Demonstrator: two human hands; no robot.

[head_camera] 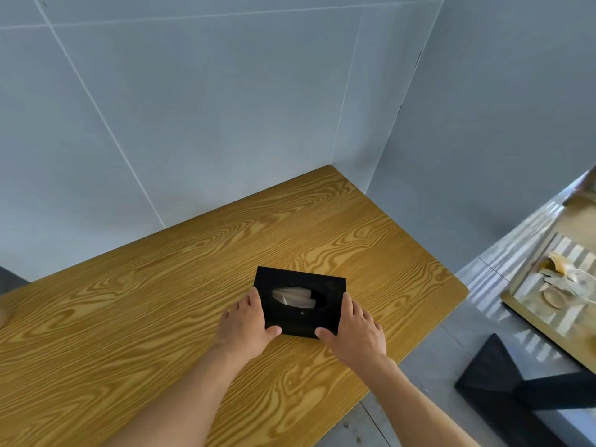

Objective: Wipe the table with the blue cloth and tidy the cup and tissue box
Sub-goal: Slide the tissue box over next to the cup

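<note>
With both hands pressed flat to its short ends, left hand (245, 321) and right hand (356, 329) clasp the black tissue box (300, 301) between them, thumbs along its near edge. Box rests on the wood-grain counter (129, 317), toward the right end, white tissue visible in its oval slot.

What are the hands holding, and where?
The black rectangular tissue box on the wooden table: left hand and right hand grip its two short ends.
</note>
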